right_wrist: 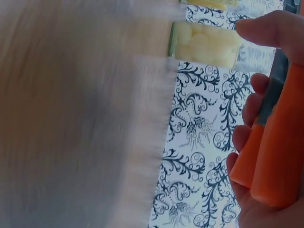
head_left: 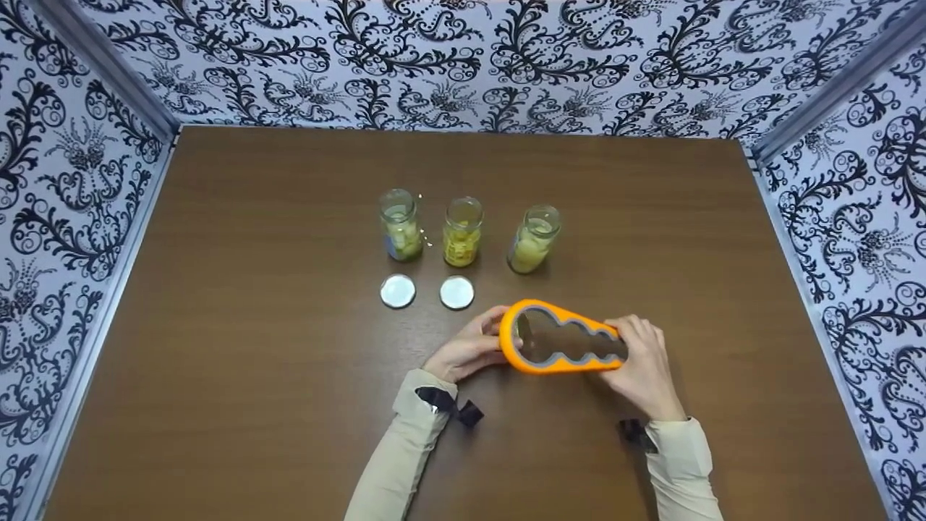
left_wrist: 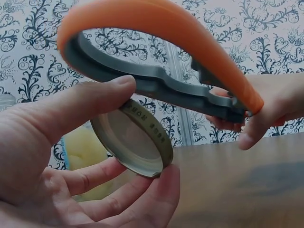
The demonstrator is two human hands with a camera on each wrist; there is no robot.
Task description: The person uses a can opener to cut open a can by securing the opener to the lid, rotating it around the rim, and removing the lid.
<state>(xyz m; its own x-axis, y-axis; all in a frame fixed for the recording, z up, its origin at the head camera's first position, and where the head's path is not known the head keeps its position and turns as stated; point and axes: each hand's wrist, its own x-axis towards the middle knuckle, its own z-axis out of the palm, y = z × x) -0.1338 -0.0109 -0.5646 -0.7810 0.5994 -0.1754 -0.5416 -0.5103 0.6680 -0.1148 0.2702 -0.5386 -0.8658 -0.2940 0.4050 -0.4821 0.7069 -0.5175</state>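
My left hand [head_left: 466, 351] pinches a metal jar lid [left_wrist: 154, 130] between thumb and fingertips, its hollow underside partly facing the left wrist camera. An orange jar opener [head_left: 507, 339] with a grey scalloped inner edge is gripped by its handle end in my right hand [head_left: 645, 373]. The wide looped end of the opener reaches over to the left hand, just above the lid. In the head view the lid is mostly hidden behind that loop. Beyond the hands, an uncovered glass jar [head_left: 534, 246] of pale yellow pieces stands upright.
Two more uncovered jars stand to its left, one with greenish contents [head_left: 403, 235] and one with yellow contents [head_left: 461, 242]. White lids lie in front of them, a left lid [head_left: 398, 291] and a right lid [head_left: 457, 292]. Patterned walls [head_left: 434, 65] border the brown table [head_left: 253, 325].
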